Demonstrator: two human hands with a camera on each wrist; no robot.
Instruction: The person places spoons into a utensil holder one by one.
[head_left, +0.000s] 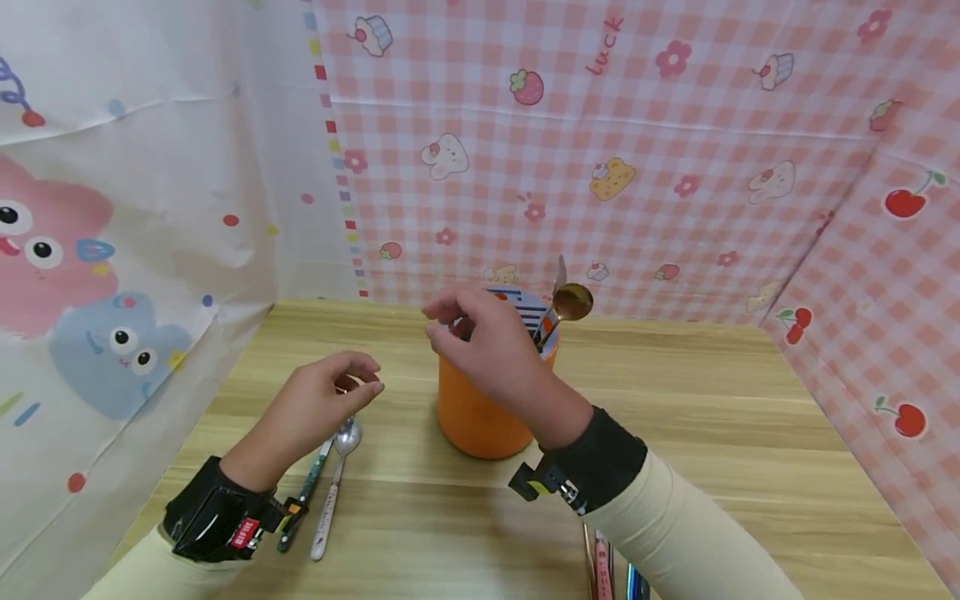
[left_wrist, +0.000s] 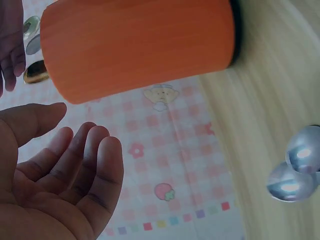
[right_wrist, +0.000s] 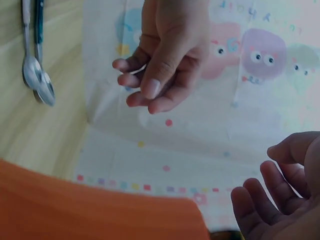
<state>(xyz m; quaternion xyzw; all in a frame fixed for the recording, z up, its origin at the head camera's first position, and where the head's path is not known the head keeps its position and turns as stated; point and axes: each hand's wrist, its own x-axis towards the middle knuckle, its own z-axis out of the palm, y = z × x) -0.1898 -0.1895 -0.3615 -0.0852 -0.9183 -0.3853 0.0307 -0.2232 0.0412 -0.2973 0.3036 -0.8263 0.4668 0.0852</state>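
Cream sleeves (head_left: 693,521) are meeting a glossy black left cuff (head_left: 201,504), bearing a red tag (head_left: 244,533) with pale lettering, and a matte black right cuff (head_left: 606,458). Small black mounts (head_left: 551,475) with yellow patches (head_left: 537,487) are jutting out, one apparently showing a metal screw (head_left: 570,491).

My head camera's looking forward and down; closer in, my wrist views share the orange container (left_wrist: 140,50): left's top, right's lower left.
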